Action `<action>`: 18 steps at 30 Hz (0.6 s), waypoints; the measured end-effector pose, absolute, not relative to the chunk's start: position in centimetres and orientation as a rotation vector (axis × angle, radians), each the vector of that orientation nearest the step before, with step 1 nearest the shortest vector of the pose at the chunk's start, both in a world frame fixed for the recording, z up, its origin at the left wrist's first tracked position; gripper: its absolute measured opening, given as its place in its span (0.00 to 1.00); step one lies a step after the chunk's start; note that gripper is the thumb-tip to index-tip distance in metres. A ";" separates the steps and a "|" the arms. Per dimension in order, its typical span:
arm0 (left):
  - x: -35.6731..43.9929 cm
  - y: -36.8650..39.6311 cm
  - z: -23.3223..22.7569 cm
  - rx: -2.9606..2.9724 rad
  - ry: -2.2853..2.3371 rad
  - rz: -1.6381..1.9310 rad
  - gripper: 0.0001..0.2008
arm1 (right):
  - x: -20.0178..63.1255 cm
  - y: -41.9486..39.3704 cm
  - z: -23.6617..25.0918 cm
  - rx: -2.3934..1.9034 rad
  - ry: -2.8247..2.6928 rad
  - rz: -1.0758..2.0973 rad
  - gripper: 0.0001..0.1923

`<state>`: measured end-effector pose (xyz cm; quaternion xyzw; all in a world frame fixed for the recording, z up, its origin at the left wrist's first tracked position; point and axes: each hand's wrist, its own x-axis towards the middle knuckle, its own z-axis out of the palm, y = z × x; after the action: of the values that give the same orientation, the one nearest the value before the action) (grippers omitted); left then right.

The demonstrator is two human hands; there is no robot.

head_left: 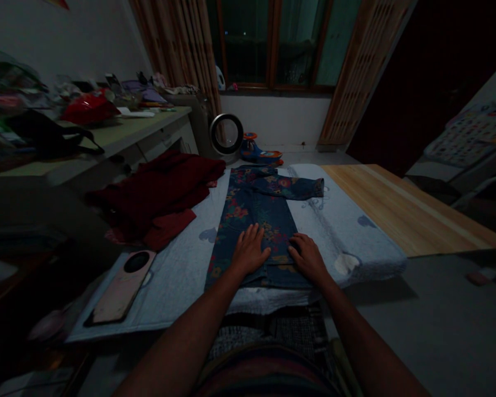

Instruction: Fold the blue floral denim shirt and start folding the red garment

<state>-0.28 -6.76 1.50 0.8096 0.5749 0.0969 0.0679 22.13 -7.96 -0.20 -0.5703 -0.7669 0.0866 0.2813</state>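
A blue denim jacket (240,220) with a floral print lies partly folded on a cloth-covered table, one sleeve stretched out to the right. My left hand (249,255) rests flat on its lower middle, fingers spread and pointing away from me. At the jacket's lower right edge is my right hand (309,256), its fingers slightly bent and the thumb apart from them, touching the fabric. Neither hand is closed around anything.
Dark red clothes (161,190) are heaped left of the jacket. A pink phone (118,295) lies at the table's near left corner. The pale patterned cloth (364,242) covers the table beside a bare wooden board (413,212). A cluttered desk (128,132) stands left; a round fan (226,134) stands behind.
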 end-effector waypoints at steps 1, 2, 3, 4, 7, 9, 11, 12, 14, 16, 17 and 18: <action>-0.3 -6.8 1.5 2.442 1.733 0.293 0.34 | 22.1 -8.0 -0.2 -1.527 -2.056 0.233 0.16; -0.3 -6.8 1.5 2.445 1.736 0.293 0.34 | 22.1 -8.0 -0.2 -1.525 -2.055 0.233 0.16; -0.3 -6.8 1.5 2.447 1.739 0.293 0.34 | 22.1 -8.0 -0.1 -1.523 -2.053 0.233 0.16; -0.3 -6.8 1.4 2.449 1.741 0.292 0.34 | 22.1 -8.0 -0.1 -1.522 -2.050 0.234 0.16; -0.3 -6.8 1.4 2.450 1.741 0.287 0.34 | 22.1 -8.0 -0.1 -1.519 -2.051 0.234 0.16; -0.3 -6.8 1.4 2.448 1.743 0.290 0.34 | 22.1 -8.0 -0.2 -1.516 -2.056 0.228 0.16; -0.2 -6.8 1.5 2.446 1.742 0.290 0.34 | 22.2 -8.0 -0.2 -1.512 -2.059 0.223 0.16; -0.2 -6.8 1.5 2.446 1.742 0.291 0.34 | 22.2 -8.0 -0.3 -1.511 -2.060 0.221 0.16; -0.2 -6.8 1.4 2.448 1.741 0.297 0.34 | 22.2 -8.0 -0.3 -1.514 -2.057 0.219 0.16; -0.2 -6.8 1.3 2.448 1.743 0.306 0.34 | 22.1 -8.0 -0.3 -1.523 -2.048 0.218 0.16; -0.2 -6.8 1.3 2.447 1.744 0.308 0.34 | 22.1 -8.1 -0.2 -1.526 -2.044 0.218 0.15; -0.2 -6.8 1.3 2.445 1.744 0.307 0.34 | 22.1 -8.1 -0.2 -1.526 -2.041 0.219 0.15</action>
<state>-0.22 -6.77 1.26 0.8083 0.5767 0.1014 0.0613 22.12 -8.08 -0.19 -0.5714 -0.7642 0.0819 0.2878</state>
